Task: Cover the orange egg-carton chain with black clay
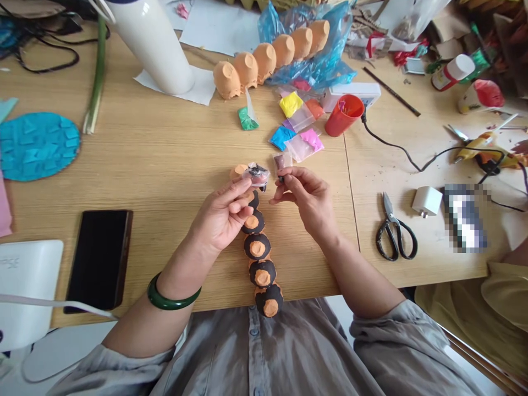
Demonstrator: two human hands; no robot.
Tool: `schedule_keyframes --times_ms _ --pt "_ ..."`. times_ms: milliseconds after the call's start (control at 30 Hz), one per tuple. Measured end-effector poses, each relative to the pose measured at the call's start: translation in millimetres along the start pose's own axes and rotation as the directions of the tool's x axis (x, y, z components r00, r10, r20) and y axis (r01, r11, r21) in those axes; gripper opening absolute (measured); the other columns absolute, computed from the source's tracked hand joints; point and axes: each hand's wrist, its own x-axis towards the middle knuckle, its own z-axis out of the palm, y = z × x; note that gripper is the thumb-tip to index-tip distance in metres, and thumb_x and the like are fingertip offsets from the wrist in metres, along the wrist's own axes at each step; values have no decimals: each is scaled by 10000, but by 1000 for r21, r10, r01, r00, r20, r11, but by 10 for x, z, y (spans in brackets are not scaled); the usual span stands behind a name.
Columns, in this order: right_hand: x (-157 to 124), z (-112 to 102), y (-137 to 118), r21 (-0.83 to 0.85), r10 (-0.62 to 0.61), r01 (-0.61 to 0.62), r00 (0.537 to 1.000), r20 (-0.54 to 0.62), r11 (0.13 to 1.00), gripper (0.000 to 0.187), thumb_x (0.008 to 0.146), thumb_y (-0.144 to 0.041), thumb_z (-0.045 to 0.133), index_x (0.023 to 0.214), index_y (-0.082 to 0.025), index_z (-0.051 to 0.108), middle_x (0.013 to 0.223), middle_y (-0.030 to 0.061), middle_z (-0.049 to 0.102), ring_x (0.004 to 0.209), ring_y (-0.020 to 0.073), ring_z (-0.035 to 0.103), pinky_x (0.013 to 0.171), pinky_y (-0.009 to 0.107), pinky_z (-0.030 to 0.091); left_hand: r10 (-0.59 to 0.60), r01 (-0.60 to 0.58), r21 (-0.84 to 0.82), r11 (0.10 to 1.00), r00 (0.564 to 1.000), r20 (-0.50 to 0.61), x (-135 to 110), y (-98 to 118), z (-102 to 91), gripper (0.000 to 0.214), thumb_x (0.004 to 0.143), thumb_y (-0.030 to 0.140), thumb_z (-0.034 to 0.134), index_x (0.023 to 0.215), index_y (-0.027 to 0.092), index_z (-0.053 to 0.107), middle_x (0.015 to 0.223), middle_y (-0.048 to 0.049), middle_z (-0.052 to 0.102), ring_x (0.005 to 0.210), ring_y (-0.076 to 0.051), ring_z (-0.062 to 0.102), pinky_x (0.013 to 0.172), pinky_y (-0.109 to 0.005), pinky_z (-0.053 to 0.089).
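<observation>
My left hand is closed, pinching a small clear plastic packet with black, clay-like material in it. Close by on the right, the fingers of my right hand press together on a small black piece, which looks like clay. Under the hands, a strip of orange egg-carton cups runs toward my body. Several of its cups have black rings around orange tips, and the far end is partly covered by my left hand and the packet. Just beyond my right fingertips is another small packet with brownish contents.
Packets of yellow, green, blue and pink clay lie ahead, beside a red cup. Farther back is a plain orange carton strip. Scissors lie right; a phone lies left.
</observation>
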Motion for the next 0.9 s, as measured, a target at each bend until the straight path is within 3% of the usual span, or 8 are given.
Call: schedule_keyframes --times_ms 133,300,467,633,767,900 --pt "-14 33 -20 77 168 -174 982 82 982 384 878 -537 898 916 -186 746 811 -24 693 692 98 694 628 251 695 -41 41 -89 995 999 1 -19 33 30 407 1110 -7 445 880 86 768 870 -29 844 342 67 432 426 -20 478" --pt "-30 58 -45 60 224 -231 969 99 971 425 813 -520 956 878 -193 692 703 -68 626 541 63 547 487 216 613 -23 23 -43 999 1000 -5 -20 17 37 436 1077 -32 451 820 87 783 851 -22 845 333 65 415 420 -37 494" --pt "-32 40 -3 73 223 -236 963 151 969 265 864 -379 882 952 -169 746 847 -11 730 655 102 673 577 267 689 43 -44 41 998 999 13 0 -25 -2 303 943 -47 579 831 94 822 857 -15 849 340 50 410 422 -71 523" --pt "-12 14 31 71 163 -167 985 63 983 172 899 -318 832 995 -188 773 904 -11 691 755 97 650 633 246 701 134 -135 107 985 991 21 15 -62 -30 114 783 54 777 867 110 830 903 -19 863 370 35 430 439 -105 561" --pt "6 -26 59 35 19 -19 1000 -6 999 269 883 -326 886 1086 -222 743 1110 19 744 939 130 735 824 298 739 229 -234 185 955 972 49 22 -110 -64 251 686 193 931 905 139 823 935 -9 870 372 17 456 434 -145 580" --pt "-33 -29 83 -156 -146 140 989 -30 978 306 991 -459 807 1178 -248 688 1096 28 783 820 117 747 795 306 733 349 -353 274 895 935 67 26 -154 -99 322 716 324 967 948 160 815 1001 -33 880 377 -3 496 467 -191 615"
